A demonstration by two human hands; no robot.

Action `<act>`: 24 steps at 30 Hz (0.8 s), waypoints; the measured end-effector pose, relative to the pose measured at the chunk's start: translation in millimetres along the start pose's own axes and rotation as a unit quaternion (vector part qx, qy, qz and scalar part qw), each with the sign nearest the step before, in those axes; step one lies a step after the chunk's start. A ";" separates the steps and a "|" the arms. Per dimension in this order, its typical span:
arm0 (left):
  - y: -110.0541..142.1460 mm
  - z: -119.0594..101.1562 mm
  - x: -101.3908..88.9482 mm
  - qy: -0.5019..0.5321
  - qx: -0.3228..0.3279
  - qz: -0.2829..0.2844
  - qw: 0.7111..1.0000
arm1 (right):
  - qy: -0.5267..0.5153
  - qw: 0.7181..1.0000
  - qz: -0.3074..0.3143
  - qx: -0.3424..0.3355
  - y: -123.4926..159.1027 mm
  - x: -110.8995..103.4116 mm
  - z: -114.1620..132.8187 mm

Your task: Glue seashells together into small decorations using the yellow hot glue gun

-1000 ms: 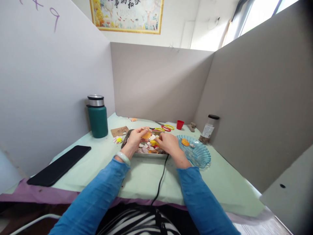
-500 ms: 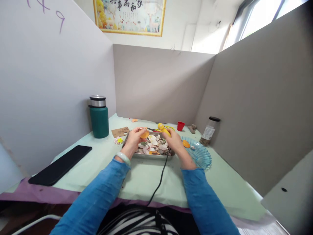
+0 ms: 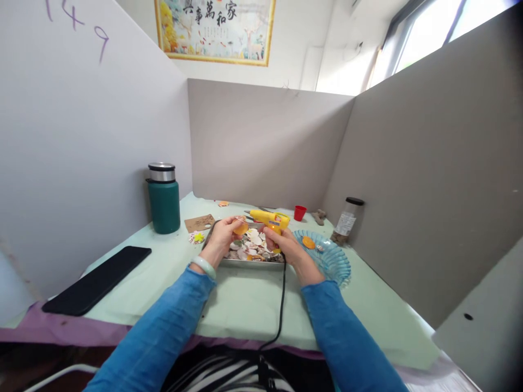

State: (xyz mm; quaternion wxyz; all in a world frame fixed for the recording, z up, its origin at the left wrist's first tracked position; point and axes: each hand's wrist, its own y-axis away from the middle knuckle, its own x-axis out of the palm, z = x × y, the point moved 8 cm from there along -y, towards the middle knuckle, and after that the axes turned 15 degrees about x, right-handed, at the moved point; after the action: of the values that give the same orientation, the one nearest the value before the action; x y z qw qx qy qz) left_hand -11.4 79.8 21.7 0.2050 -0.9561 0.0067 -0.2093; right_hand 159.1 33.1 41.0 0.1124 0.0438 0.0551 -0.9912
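Between the fingertips of my left hand [image 3: 224, 235] is an orange shell [image 3: 241, 227], held up over the far left part of a metal tray [image 3: 255, 263]. White and pinkish shells [image 3: 252, 245] fill that tray. My right hand [image 3: 287, 245] grips a yellow hot glue gun [image 3: 269, 219] by its handle. The gun's nozzle points left and sits just above and beside the orange shell; I cannot tell whether they touch. From the handle a black cord [image 3: 281, 305] runs down to the table's front edge.
A blue scalloped plate [image 3: 337, 267] bearing an orange shell lies right of the tray. Behind stand a red cup [image 3: 299, 213] and a lidded jar [image 3: 347, 220]. At left are a green flask [image 3: 163, 204], a black flat pad [image 3: 98, 280] and brown card [image 3: 199, 223]. Grey partitions enclose the table.
My right hand has turned the glue gun from an end-on tilt to lie sideways, its nozzle now near the orange shell. The cord has swung right. My left hand keeps its hold.
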 end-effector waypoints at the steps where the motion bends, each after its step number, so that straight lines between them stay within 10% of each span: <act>1: -0.2 0.1 0.6 0.001 0.002 0.002 1.000 | 0.013 1.000 -0.003 -0.003 0.1 1.6 0.0; 24: -5.0 -0.5 -1.4 -0.002 0.048 -0.017 0.999 | 0.001 0.999 -0.037 0.005 -5.9 -0.2 -8.7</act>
State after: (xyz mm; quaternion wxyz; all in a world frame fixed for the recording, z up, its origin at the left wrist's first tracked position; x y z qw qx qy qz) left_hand -13.3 84.3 23.5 0.2473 -0.9455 -0.0195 -0.2109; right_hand 158.6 39.8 33.1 0.0748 0.0437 0.0515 -0.9949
